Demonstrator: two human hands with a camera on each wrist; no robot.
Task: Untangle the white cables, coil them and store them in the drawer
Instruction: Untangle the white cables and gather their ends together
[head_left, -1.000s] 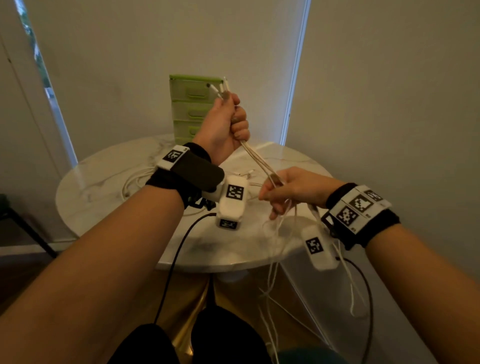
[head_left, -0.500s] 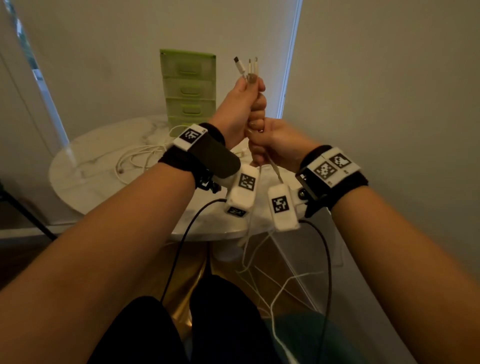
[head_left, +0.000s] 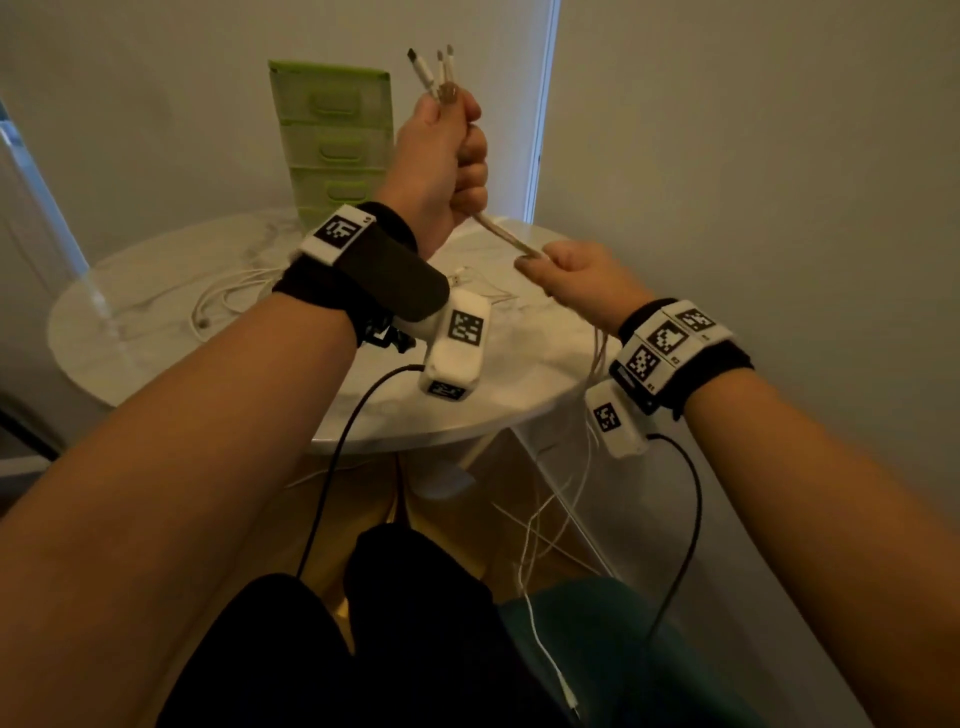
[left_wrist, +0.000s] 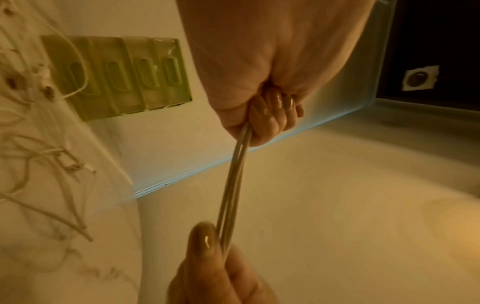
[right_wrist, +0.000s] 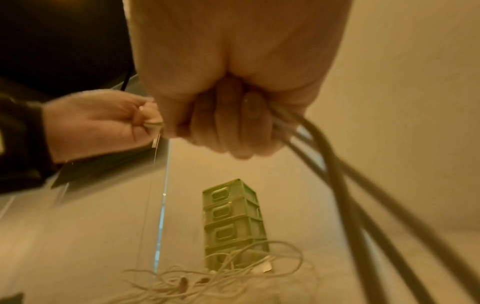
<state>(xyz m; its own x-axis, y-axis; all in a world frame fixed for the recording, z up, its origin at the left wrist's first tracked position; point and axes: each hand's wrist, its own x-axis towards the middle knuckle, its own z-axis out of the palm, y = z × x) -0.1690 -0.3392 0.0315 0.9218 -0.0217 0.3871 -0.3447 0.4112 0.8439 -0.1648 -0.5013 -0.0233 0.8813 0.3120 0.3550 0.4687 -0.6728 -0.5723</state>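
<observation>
A round white marbled bench (head_left: 156, 291) stands in a corner between pale walls, with a bright vertical strip of light at the corner. At the back of the bench a green drawer unit (head_left: 332, 140) stands upright, four drawers stacked, all closed. Loose white cables (head_left: 228, 296) lie tangled on the bench in front of the unit, some with their plugs showing.

The left hand (head_left: 441, 156) is raised above the bench, fingers curled into a fist round a bundle of white cables (head_left: 501, 236); three plug ends stick up out of the top of the fist. From the bottom of the fist the bundle runs taut, down and to the right, to the right hand (head_left: 576, 275). The right hand is held lower, over the bench's near right edge, its thumb and fingers pinching the same bundle. Below the right hand the strands leave the grip, hang slack past the bench edge and trail toward the wooden floor (head_left: 363, 499), one plug end lying near the person's dark-clothed knees (head_left: 415, 597)
</observation>
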